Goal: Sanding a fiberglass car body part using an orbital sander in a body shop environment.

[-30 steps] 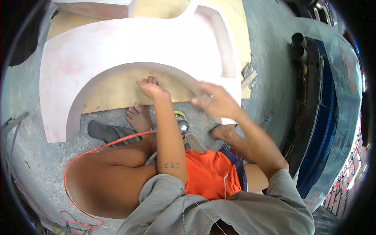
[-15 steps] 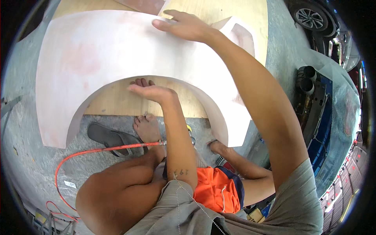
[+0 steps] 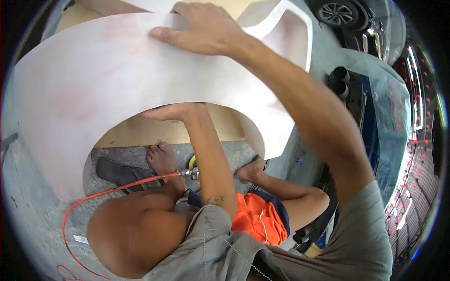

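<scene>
A white car fender point(image 3: 126, 65) with pinkish patches and a wide wheel arch lies tilted before me, its left end looking nearer than its right. My right hand point(image 3: 201, 30) grips its upper edge: the thumb rests on the outer face and the fingers curl over the far side. Beneath the arch rim is my left hand point(image 3: 171, 112), against the underside, with most of its fingers hidden by the panel. Below the fender shows part of a pale wooden board point(image 3: 136, 133).
A red air hose point(image 3: 112, 188) with a metal coupling point(image 3: 186, 173) curves across the concrete by my left leg. A dark sandal point(image 3: 119, 173) lies near my bare foot. To the right are covered car parts point(image 3: 393, 112) and a car wheel point(image 3: 335, 14).
The fender has shifted and tilted, its left end swinging lower left and growing larger. My left hand has moved up under the arch, and my right hand has closed over the upper edge.
</scene>
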`<state>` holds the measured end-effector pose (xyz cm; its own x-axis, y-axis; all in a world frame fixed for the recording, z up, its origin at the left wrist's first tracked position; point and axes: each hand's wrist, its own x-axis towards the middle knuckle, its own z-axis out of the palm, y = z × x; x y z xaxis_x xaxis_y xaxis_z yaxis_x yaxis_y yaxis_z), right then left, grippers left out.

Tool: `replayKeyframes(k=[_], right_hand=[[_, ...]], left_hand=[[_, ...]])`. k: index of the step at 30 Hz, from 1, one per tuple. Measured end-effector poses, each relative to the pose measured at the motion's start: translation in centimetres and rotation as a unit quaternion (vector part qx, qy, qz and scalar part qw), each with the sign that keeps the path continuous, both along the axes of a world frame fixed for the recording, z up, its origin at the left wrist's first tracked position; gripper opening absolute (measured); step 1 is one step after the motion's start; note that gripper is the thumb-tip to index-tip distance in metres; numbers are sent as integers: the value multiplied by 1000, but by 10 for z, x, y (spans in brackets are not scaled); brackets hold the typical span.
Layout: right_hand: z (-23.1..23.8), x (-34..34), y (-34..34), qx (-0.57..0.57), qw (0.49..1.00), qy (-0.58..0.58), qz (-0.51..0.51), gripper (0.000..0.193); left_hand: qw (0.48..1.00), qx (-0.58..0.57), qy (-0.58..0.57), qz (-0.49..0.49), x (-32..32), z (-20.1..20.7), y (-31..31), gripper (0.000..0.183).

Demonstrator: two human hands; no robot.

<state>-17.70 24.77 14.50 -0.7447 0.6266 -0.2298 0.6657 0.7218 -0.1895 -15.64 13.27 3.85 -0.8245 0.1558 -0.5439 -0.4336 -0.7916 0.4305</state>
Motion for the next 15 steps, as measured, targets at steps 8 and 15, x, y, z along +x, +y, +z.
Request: replayKeyframes(k=[8,15], right_hand=[[230,57,-77,-42,987,141,60,58],[343,192,-187,19,956,266,124,60]], left_hand=[[954,164,209,-138,-25,139,-11,69],[781,286,505,-230,-55,306,-1,57]])
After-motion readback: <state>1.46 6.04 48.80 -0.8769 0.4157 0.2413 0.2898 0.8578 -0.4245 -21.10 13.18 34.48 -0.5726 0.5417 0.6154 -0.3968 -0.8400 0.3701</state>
